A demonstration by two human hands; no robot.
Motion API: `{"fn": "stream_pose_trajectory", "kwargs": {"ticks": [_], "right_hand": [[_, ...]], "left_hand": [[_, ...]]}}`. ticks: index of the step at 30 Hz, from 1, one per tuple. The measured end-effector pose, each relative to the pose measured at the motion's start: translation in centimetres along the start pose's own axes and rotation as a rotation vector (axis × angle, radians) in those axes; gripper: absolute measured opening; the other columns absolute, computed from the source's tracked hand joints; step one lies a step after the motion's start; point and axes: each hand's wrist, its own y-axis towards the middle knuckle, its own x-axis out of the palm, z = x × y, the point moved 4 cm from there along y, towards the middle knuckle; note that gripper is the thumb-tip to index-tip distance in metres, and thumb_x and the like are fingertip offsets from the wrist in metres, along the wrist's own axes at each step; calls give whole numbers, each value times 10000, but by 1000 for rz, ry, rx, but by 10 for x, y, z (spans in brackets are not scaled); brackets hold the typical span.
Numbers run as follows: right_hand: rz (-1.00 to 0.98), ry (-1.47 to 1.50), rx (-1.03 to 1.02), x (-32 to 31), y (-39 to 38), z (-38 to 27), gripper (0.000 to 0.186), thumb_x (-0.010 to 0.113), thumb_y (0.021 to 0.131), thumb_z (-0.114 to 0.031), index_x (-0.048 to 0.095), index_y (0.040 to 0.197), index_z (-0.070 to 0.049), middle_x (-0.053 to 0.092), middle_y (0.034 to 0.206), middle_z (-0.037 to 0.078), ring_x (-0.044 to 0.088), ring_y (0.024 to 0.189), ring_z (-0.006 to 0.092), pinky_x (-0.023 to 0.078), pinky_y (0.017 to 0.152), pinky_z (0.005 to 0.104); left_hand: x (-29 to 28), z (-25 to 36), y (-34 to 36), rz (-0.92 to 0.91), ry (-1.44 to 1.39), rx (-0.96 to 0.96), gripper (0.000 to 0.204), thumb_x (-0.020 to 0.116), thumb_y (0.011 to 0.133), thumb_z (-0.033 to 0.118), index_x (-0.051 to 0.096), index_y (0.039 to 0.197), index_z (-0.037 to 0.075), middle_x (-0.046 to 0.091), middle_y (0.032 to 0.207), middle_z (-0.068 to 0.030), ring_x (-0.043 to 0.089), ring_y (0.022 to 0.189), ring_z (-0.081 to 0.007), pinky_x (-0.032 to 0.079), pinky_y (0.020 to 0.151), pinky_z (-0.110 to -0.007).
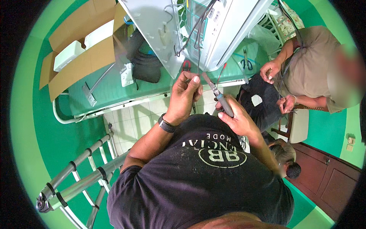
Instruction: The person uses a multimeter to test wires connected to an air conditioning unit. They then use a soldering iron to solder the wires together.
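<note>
My left hand (185, 93) is closed, its thumb and forefinger pinching a thin dark cable (198, 61) that hangs from above. In my right hand (240, 118) is a knife with a grey handle (225, 106); its blade (208, 81) points up toward the cable, close to my left fingertips. Whether blade and cable touch, I cannot tell. Just beyond my left hand lies a red and black tool (186, 65), partly covered by the hand. A large white appliance casing (225, 34) stands behind, with loose dark wires at its open side.
A green padded bed (110, 97) carries an open cardboard box (82, 72), a black bag (146, 68), a metal bracket (90, 95) and scissors (246, 63). A folding ladder (84, 171) stands left. A seated person (312, 68) holds thin strands at right; another person (284, 154) is lower right.
</note>
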Motion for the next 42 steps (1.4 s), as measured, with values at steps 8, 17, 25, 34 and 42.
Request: {"fn": "stream_pose_trajectory", "kwargs": {"ticks": [8,17,25,34,42], "right_hand": [[-9,3,-3,4,3,1,282,636,910,-111,525,1150,-12,530,1060,141,579,973,299,463,875,383],[-2,-3,16,6,8,2,309,642,862,-37,523,1147,-10,524,1021,99,567,962,237,461,877,359],[-61,-102,111,1,11,1,261,576,809,15,509,1059,-20,541,969,132,580,904,289,466,812,384],[-90,254,66,-2,-4,26,272,609,903,-68,524,1161,-44,543,1022,68,566,981,181,461,875,337],[263,528,317,-12,-73,85,348,681,910,-173,546,1206,-49,567,997,21,552,929,112,467,849,285]], "left_hand": [[4,7,-5,79,204,171,152,538,1044,193,528,977,56,521,645,14,418,547,-44,331,489,-212],[1,7,-4,112,282,213,164,562,1031,182,549,970,30,528,657,19,464,578,-45,371,516,-217],[4,16,-4,113,512,296,151,576,1019,160,567,948,26,533,671,24,473,596,-47,392,541,-226],[-23,-1,8,136,279,65,412,498,1037,401,619,1083,10,545,726,-4,459,602,-86,340,540,-223],[-47,-92,58,-11,-123,-398,686,404,977,654,603,1197,36,609,921,-16,510,700,-130,339,519,-236]]}}
